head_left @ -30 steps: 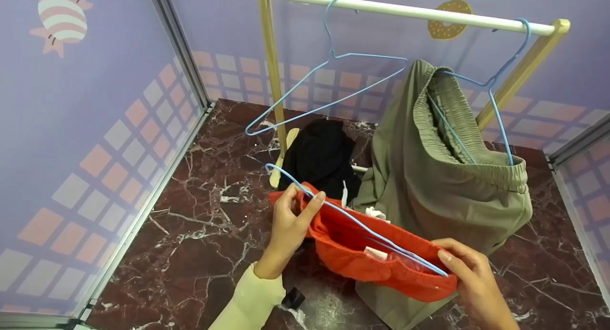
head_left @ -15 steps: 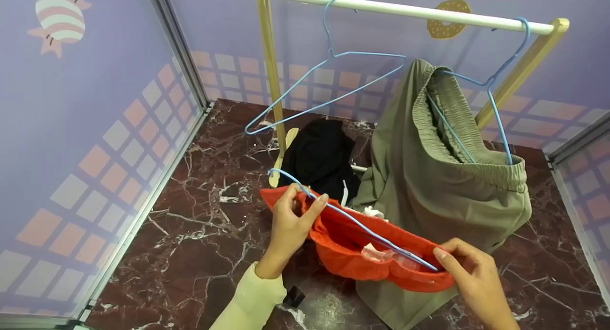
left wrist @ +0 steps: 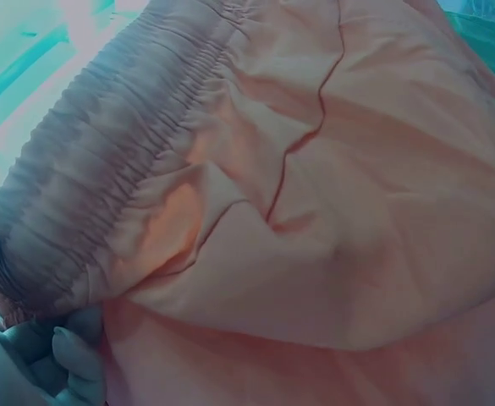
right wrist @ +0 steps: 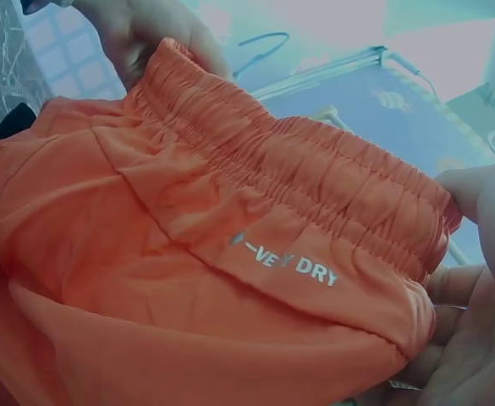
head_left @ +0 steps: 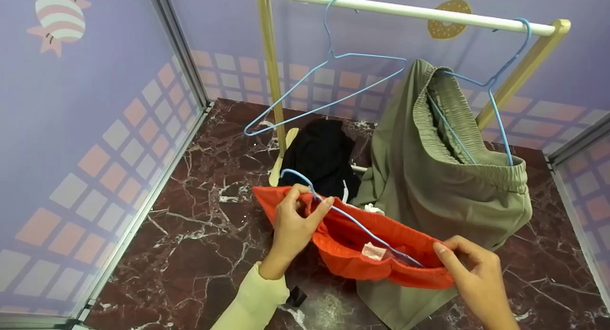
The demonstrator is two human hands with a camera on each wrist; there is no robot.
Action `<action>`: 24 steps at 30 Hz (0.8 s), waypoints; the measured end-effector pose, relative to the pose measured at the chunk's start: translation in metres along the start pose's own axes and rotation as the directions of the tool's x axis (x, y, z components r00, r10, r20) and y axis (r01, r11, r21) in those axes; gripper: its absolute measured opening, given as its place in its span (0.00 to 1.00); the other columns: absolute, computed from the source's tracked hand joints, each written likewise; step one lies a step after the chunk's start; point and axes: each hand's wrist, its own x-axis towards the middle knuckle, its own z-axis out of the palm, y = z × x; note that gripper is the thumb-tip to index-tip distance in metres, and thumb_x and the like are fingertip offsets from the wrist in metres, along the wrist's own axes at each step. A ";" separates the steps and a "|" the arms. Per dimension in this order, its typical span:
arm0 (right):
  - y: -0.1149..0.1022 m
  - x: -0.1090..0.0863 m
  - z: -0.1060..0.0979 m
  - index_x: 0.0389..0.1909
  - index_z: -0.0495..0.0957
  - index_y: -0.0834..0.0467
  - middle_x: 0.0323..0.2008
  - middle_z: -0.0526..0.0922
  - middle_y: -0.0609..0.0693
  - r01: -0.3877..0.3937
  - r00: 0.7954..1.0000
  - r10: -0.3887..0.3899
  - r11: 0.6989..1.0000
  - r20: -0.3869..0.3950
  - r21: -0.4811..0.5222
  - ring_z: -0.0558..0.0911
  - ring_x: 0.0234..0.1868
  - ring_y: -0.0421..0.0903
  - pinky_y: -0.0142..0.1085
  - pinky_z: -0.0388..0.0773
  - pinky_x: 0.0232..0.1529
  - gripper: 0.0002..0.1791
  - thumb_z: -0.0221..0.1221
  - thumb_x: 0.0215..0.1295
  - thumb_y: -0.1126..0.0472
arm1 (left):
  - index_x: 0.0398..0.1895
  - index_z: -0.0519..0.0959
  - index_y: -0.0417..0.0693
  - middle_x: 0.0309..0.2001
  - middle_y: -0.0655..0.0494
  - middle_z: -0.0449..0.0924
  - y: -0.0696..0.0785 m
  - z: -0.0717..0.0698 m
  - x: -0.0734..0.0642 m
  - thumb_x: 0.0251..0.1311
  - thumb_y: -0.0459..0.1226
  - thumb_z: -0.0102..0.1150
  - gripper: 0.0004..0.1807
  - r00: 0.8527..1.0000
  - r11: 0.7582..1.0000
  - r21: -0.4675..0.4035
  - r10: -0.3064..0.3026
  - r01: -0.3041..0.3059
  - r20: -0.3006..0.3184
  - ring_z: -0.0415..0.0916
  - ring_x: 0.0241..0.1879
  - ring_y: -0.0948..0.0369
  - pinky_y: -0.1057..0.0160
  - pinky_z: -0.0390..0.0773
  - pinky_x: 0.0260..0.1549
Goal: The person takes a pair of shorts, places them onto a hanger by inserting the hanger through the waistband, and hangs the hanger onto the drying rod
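Both hands hold an orange pair of shorts (head_left: pixel 352 268) by its gathered elastic waistband. My left hand (head_left: pixel 295 225) pinches the waistband's left end together with a light-blue wire hanger (head_left: pixel 355 221). The hanger's hook sticks out past that hand, and its lower part runs down inside the waist opening. At the waistband's right end, my right hand (head_left: pixel 474 268) grips the fabric between thumb and fingers. White lettering shows on the shorts (right wrist: pixel 298 194) in the right wrist view. A white label (head_left: pixel 373 251) lies inside the waist.
Behind stands a clothes rack with a white rail (head_left: pixel 410 11). From it hang a bare blue hanger (head_left: pixel 329 101) and olive trousers (head_left: pixel 410 187) on another hanger. A black garment (head_left: pixel 319 158) lies on the dark marbled floor (head_left: pixel 200 253). Panel walls (head_left: pixel 95 106) enclose the sides.
The hanger has turned and slid deeper into the waist opening, its hook now more upright. The shorts' left corner spreads further left, and the right hand has shifted slightly upward.
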 end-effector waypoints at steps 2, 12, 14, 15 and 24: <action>-0.002 0.001 0.002 0.21 0.79 0.58 0.16 0.76 0.46 -0.004 1.000 0.004 1.000 0.002 0.006 0.71 0.15 0.38 0.31 0.67 0.18 0.11 0.60 0.63 0.70 | 0.31 0.72 0.47 0.16 0.60 0.61 -0.009 0.003 0.001 0.52 0.44 0.71 0.17 1.000 1.000 0.016 0.009 -0.009 -0.013 0.60 0.16 0.69 0.72 0.59 0.20; -0.005 0.007 -0.001 0.20 0.78 0.62 0.14 0.75 0.46 -0.039 0.999 0.041 0.997 -0.024 0.064 0.72 0.15 0.38 0.30 0.68 0.18 0.13 0.57 0.65 0.71 | 0.31 0.73 0.50 0.15 0.60 0.63 -0.016 0.005 0.004 0.53 0.47 0.71 0.17 0.998 0.997 0.062 0.050 -0.047 -0.040 0.62 0.15 0.69 0.71 0.61 0.18; -0.005 0.009 -0.002 0.20 0.78 0.63 0.13 0.74 0.45 -0.032 0.999 0.035 0.996 -0.040 0.083 0.71 0.15 0.37 0.31 0.67 0.18 0.13 0.57 0.65 0.72 | 0.32 0.74 0.51 0.15 0.62 0.65 -0.018 0.006 0.004 0.53 0.50 0.70 0.17 0.997 0.992 0.101 0.075 -0.072 -0.032 0.64 0.16 0.69 0.71 0.63 0.19; -0.005 0.010 -0.002 0.20 0.78 0.63 0.13 0.74 0.45 -0.024 0.999 0.028 0.996 -0.041 0.090 0.71 0.15 0.37 0.31 0.67 0.18 0.13 0.57 0.64 0.73 | 0.32 0.74 0.51 0.15 0.62 0.66 -0.019 0.006 0.003 0.52 0.50 0.70 0.18 0.996 0.989 0.120 0.088 -0.084 -0.034 0.65 0.16 0.70 0.71 0.64 0.19; -0.010 0.013 0.000 0.23 0.79 0.64 0.16 0.77 0.47 -0.038 0.999 0.041 0.994 -0.027 0.105 0.74 0.17 0.38 0.29 0.70 0.19 0.11 0.56 0.65 0.72 | 0.34 0.74 0.51 0.16 0.61 0.69 -0.019 0.007 0.001 0.54 0.49 0.69 0.17 0.994 0.990 0.106 0.098 -0.093 -0.048 0.66 0.17 0.69 0.71 0.64 0.19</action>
